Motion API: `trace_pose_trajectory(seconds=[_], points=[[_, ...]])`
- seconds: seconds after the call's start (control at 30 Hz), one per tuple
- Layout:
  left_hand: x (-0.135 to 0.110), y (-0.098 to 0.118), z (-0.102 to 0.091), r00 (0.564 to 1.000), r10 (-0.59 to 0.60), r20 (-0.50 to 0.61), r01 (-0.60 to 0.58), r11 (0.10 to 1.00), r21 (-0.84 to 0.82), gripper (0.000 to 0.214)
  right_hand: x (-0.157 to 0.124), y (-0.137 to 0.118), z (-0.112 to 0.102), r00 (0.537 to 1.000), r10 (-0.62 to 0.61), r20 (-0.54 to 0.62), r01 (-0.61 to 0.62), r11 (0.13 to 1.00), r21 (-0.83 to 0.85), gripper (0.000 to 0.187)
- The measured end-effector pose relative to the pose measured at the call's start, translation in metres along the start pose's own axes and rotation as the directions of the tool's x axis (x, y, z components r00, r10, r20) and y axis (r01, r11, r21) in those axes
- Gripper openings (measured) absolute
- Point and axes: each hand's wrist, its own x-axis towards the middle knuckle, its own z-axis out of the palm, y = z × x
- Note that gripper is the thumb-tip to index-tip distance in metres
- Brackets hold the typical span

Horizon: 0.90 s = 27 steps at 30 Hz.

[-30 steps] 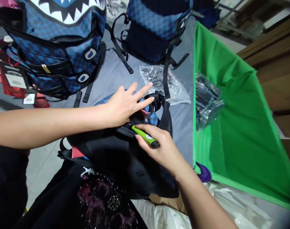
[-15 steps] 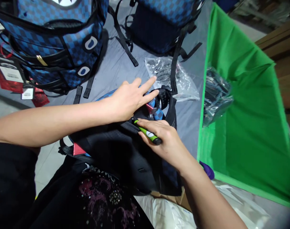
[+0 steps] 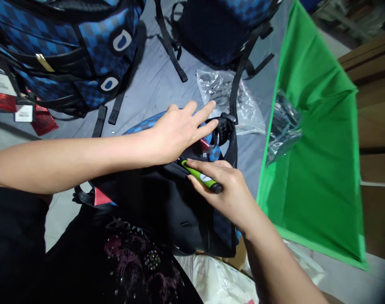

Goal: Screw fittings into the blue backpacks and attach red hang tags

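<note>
A black backpack [image 3: 148, 198] with blue checks and a red lining patch lies in front of me, against my lap. My right hand [image 3: 224, 185] is closed around the green-and-black handle of a slim tool [image 3: 200, 175]. Its tip end points left into the black fabric, hidden beside my left hand [image 3: 180, 133]. That hand rests palm down on the bag's upper part, with the front fingers stretched out and spread and the rear ones bent. Its thumb is out of sight underneath. A rolled black strap [image 3: 224, 131] lies just beyond the fingertips.
Two more blue-checked backpacks, one at left [image 3: 62, 55] with tags [image 3: 24, 113] and one at the back [image 3: 208, 33], stand on the grey table cover [image 3: 148, 84]. A clear plastic bag [image 3: 249, 107] lies beyond my hands. At right stands a green fabric bin [image 3: 322, 169] holding bagged items [image 3: 283, 126].
The view has shifted a little, so the surroundings sit differently in the picture. Both hands keep nearly the same hold and place on the backpack, the tool still at the same spot.
</note>
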Motion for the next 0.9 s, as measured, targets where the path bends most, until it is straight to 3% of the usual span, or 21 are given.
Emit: trace_pose_trajectory(seconds=[0.13, 0.33, 0.6, 0.9], points=[[0.0, 0.001, 0.0, 1.0, 0.004, -0.015, -0.004, 0.999, 0.038, 0.07, -0.005, -0.012, 0.019, 0.977, 0.106, -0.186, -0.117, 0.992, -0.049, 0.019], [-0.001, 0.002, -0.003, 0.998, 0.051, -0.031, -0.046, 0.987, 0.153, 0.065, -0.009, -0.027, 0.037, 0.893, 0.249, -0.376, -0.293, 0.954, -0.065, 0.014], [0.001, 0.001, -0.002, 1.0, -0.01, 0.011, 0.011, 0.999, -0.032, 0.069, -0.008, -0.034, 0.044, 0.848, 0.342, -0.405, -0.373, 0.928, 0.001, 0.013], [0.001, 0.002, -0.004, 0.999, -0.008, 0.038, 0.007, 1.0, 0.007, 0.07, -0.006, -0.036, 0.052, 0.807, 0.372, -0.458, -0.417, 0.909, 0.005, 0.013]])
